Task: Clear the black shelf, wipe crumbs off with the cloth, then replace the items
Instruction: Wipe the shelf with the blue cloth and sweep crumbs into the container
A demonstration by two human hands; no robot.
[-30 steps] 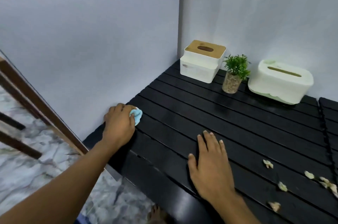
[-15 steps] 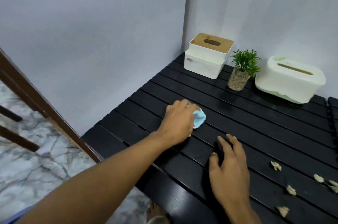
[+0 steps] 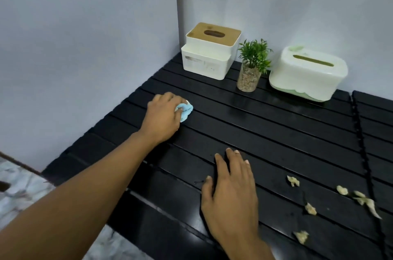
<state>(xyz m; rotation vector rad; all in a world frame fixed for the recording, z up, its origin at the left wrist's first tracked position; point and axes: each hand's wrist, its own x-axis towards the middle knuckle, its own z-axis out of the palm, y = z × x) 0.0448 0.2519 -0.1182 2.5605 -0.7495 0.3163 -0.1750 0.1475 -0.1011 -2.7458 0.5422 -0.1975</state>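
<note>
- A bunched light-blue cloth (image 3: 184,111) is pinched in the fingers of the left hand (image 3: 162,118) and pressed onto the black shelf (image 3: 265,130), toward its left side.
- The right hand (image 3: 230,193) is laid flat on the slats nearer the front edge, its fingers (image 3: 234,158) slightly spread and holding nothing.
- Pale crumbs (image 3: 310,208) are scattered on the shelf to the right of that hand.
- At the back, a wooden-lidded tissue box (image 3: 209,55), a small potted plant (image 3: 251,66) and a white-and-green tissue box (image 3: 306,74) are seen in a row.

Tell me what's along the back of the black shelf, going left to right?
White tissue box with wooden lid → little green plant in a glass pot → white and green tissue box.
</note>
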